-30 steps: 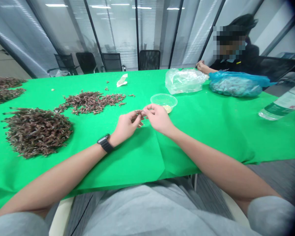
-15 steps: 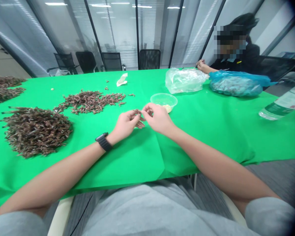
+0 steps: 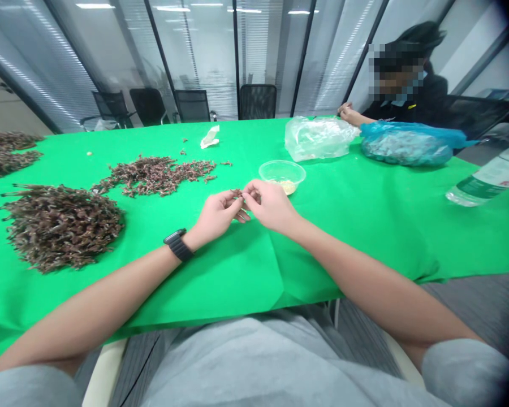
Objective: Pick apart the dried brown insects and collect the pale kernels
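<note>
Left hand and right hand together pinch a brown piece, probably light, brittle; best gripped by its ends. Bowl at two o'clock.

Your left hand and right hand pinch a small brown piece near the clear bowl; a brown pile lies to your left.

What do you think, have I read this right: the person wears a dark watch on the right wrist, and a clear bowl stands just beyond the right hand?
Not quite: in the head view the dark watch is on the left wrist. The clear bowl does stand just beyond the right hand.
</note>
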Demonstrator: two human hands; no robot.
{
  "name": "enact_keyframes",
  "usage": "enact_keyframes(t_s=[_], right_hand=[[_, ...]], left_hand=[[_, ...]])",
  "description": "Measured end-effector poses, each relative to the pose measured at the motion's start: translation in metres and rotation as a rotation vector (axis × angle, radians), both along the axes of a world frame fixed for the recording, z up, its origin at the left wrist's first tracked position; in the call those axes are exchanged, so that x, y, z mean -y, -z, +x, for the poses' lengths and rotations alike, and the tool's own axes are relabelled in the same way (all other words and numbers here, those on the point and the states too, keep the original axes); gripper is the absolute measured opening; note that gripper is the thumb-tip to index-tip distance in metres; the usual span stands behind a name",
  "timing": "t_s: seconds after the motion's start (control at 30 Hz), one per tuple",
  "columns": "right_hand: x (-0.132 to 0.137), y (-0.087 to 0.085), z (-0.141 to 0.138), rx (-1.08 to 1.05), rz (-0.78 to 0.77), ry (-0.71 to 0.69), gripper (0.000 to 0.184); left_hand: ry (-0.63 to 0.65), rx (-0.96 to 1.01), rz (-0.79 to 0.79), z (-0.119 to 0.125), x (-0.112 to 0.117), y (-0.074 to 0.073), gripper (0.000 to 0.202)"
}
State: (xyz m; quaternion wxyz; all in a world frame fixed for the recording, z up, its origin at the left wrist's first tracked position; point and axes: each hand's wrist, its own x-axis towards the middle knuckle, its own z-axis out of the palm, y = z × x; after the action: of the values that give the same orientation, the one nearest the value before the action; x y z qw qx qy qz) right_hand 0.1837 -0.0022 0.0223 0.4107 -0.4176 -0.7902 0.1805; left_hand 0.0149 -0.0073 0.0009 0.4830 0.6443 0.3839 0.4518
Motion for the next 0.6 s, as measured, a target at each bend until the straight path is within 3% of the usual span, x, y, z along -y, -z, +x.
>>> enact_keyframes(t_s=[0.4, 0.6], right_hand=[[-0.001, 0.002, 0.001, 0.084, 0.053, 0.01, 0.009], [-0.001, 0.001, 0.004, 0.291, 0.18, 0.098, 0.015]], left_hand=[[0.004, -0.116, 0.08, -0.004, -0.001, 0.003, 0.039], [0.116, -0.145, 0.165, -0.007, 0.002, -0.007, 0.036]])
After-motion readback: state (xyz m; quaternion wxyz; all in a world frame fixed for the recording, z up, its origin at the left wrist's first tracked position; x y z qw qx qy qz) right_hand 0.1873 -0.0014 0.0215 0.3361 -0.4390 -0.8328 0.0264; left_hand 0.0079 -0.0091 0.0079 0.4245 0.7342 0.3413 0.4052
